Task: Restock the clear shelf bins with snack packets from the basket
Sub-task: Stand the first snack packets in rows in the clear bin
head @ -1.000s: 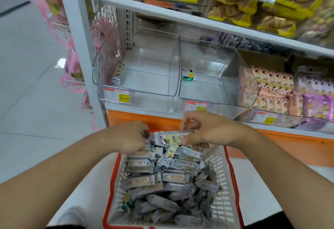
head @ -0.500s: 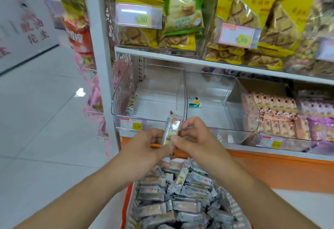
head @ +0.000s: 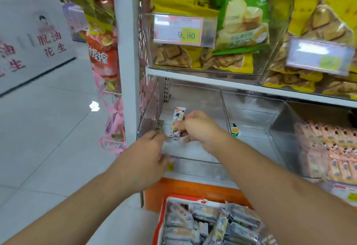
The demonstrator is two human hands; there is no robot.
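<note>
My right hand pinches a slim white snack packet with colourful print and holds it upright inside the left clear bin. My left hand is at this bin's front rim, its fingers loosely bent just left of the packet's lower end, with nothing visibly in them. One small packet leans against the bin's left wall. Below, the red-and-white basket holds several grey snack packets.
The clear bin to the right holds a small green-and-orange box. Further right a bin is packed with pink packets. Yellow and green snack bags fill the shelf above. A white upright post and hanging goods stand to the left.
Both hands rose from the basket with one packet. My right hand has carried it into the left bin, and my left hand has come off it and lowered to the bin's front.
</note>
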